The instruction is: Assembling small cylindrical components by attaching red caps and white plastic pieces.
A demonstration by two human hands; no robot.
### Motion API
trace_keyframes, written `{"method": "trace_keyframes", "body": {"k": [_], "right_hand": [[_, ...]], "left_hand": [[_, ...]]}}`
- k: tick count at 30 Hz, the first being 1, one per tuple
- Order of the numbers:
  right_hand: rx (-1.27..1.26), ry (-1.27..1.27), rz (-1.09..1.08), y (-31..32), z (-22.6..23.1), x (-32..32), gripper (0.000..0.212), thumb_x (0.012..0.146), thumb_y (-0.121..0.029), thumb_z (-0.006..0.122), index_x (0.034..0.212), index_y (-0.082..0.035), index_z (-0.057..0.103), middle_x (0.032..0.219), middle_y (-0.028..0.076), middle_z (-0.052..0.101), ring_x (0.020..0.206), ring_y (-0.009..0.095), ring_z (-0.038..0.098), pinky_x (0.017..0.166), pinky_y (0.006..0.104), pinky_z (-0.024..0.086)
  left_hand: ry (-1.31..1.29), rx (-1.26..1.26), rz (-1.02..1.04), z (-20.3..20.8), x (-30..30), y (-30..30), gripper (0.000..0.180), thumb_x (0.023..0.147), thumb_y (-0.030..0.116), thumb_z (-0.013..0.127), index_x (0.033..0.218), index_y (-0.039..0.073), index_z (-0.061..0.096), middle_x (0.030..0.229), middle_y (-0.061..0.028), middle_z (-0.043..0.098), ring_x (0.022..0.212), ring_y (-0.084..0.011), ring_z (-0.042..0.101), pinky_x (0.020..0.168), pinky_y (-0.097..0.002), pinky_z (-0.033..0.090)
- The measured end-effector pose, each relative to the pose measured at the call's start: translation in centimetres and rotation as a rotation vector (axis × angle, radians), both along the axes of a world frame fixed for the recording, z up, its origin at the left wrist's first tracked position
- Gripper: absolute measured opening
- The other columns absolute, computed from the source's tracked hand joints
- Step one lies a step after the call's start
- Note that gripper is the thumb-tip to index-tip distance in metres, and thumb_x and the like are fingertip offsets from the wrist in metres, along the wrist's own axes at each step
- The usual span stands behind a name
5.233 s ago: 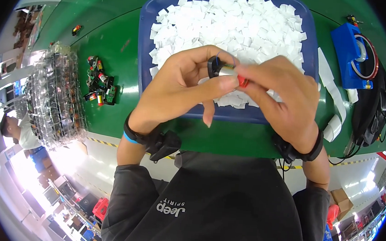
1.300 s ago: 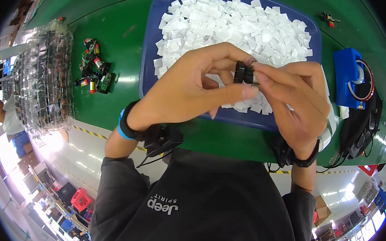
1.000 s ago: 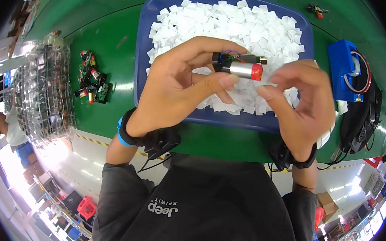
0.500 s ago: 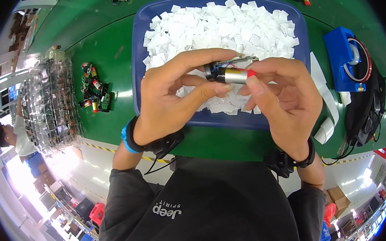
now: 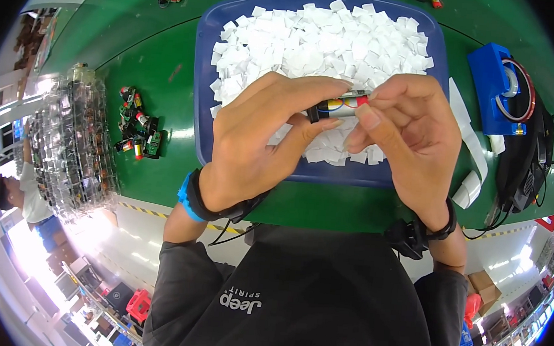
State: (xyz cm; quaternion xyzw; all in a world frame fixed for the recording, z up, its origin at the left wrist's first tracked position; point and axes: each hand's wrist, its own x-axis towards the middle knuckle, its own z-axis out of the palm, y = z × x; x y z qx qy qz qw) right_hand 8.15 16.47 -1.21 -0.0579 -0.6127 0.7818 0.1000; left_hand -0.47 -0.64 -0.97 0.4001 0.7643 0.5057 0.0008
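Above a blue plastic tub [image 5: 203, 95] I hold a small electronic assembly [image 5: 341, 106]. It has a silver cylindrical battery with a red end, thin wires, a narrow board and a black part at its left end. My left hand [image 5: 253, 138] pinches the black end and body between thumb and fingers. At the red end, my right hand [image 5: 417, 132] closes its thumb and forefinger on the assembly, its other fingers curled. Fingertips hide part of the wiring. Beneath both hands, many small white squares [image 5: 312, 55] fill the tub.
Similar assemblies [image 5: 141, 123] lie heaped on the green table [image 5: 172, 184] at left, beside a stack of clear trays [image 5: 74, 144]. At right are a blue tape dispenser [image 5: 485, 92], a white strip [image 5: 471, 143] and a black bag [image 5: 526, 153]. A person [image 5: 25, 195] is at far left.
The assembly has turned in my fingers, so its wires now face up across the battery. My left hand has shifted a little right and rolled over, showing more of its back.
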Motion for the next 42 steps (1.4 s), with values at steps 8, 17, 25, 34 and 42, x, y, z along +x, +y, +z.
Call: {"method": "trace_keyframes", "body": {"k": [8,17,25,34,42], "right_hand": [[-0.231,-0.054,-0.033,-0.2,0.0,-0.1,0.028,0.086,0.002,0.071,0.110,0.004,0.056,0.091,0.011,0.070,0.074,0.012,0.069,0.061,0.0222,0.056],[0.569,0.311,0.010,0.9,-0.3,-0.2,0.034,0.077,0.007,0.077,0.110,0.003,0.067,0.083,0.011,0.069,0.068,0.012,0.064,0.060,0.0222,0.050],[0.625,0.287,-0.040,0.2,-0.2,-0.4,0.037,0.078,0.006,0.076,0.114,0.000,0.067,0.077,0.006,0.067,0.066,0.011,0.063,0.063,0.0220,0.051],[0.610,0.160,0.052,-0.5,-0.6,-0.9,0.043,0.081,0.006,0.071,0.122,-0.003,0.063,0.070,0.001,0.060,0.066,0.007,0.059,0.067,0.0224,0.050],[0.712,0.148,0.066,0.2,-1.0,-0.1,0.037,0.080,0.005,0.071,0.115,-0.003,0.066,0.068,0.004,0.062,0.064,0.010,0.060,0.066,0.0235,0.049]], "left_hand": [[-0.477,0.194,-0.025,-0.2,0.8,0.1,0.025,0.087,-0.001,0.069,0.112,-0.004,0.064,0.102,-0.0134,0.068,0.075,-0.0147,0.065,0.062,-0.0265,0.058],[-1.081,0.209,-0.234,1.0,-0.4,-0.6,0.025,0.095,0.004,0.060,0.117,-0.007,0.057,0.106,-0.0143,0.065,0.071,-0.0139,0.065,0.062,-0.0275,0.059],[-0.736,-0.146,-0.271,2.6,-5.5,-0.3,0.033,0.095,0.024,0.064,0.114,-0.003,0.062,0.102,-0.0125,0.066,0.076,-0.0100,0.063,0.057,-0.0240,0.054],[0.441,-0.853,0.444,-4.1,-25.5,-14.3,0.051,0.089,0.051,0.067,0.116,0.008,0.068,0.099,-0.0139,0.072,0.085,-0.0253,0.063,0.066,-0.0390,0.046],[0.320,-0.986,0.495,3.1,-3.3,-18.6,0.028,0.083,0.026,0.076,0.099,0.005,0.065,0.098,-0.0088,0.067,0.090,-0.0281,0.058,0.082,-0.0387,0.046]]}}
